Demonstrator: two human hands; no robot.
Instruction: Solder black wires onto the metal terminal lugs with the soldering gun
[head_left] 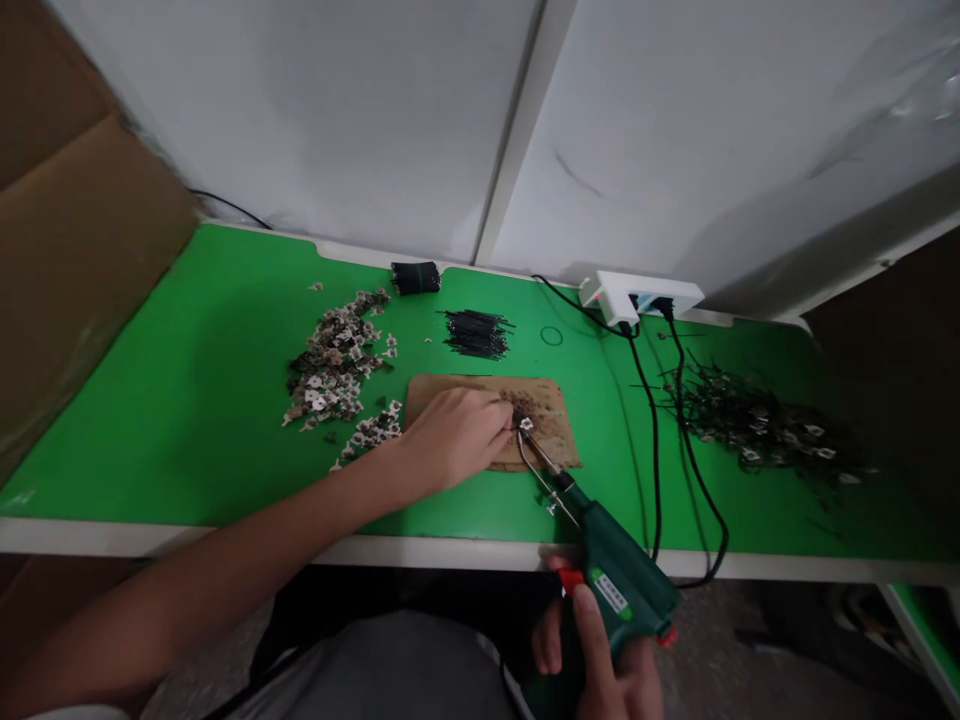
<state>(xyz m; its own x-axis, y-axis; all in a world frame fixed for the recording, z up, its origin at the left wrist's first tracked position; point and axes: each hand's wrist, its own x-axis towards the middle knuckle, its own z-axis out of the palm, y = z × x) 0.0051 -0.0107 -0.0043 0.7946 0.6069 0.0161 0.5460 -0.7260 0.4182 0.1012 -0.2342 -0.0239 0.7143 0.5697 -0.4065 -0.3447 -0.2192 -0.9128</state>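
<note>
My right hand [600, 640] is wrapped round the handle of a green soldering gun [630, 570] with a red trigger. Its metal tip, with a thin feed tube beside it, points up and left at a small whitish metal part [526, 424]. Pinched fingers of my left hand [466, 432] are right beside that part, over a scorched brown board [551, 450]. What the left fingertips hold is too small to make out. Left of the board lies a pile of similar small metal parts [330, 365]. Behind it are loose short black wires [477, 334].
A bundle of black wires [415, 278] lies at the table's back edge. A white power strip [645, 296] has black cords running over the front edge. At right is a tangled heap of wired parts [772, 420]. Cardboard [90, 230] stands at left.
</note>
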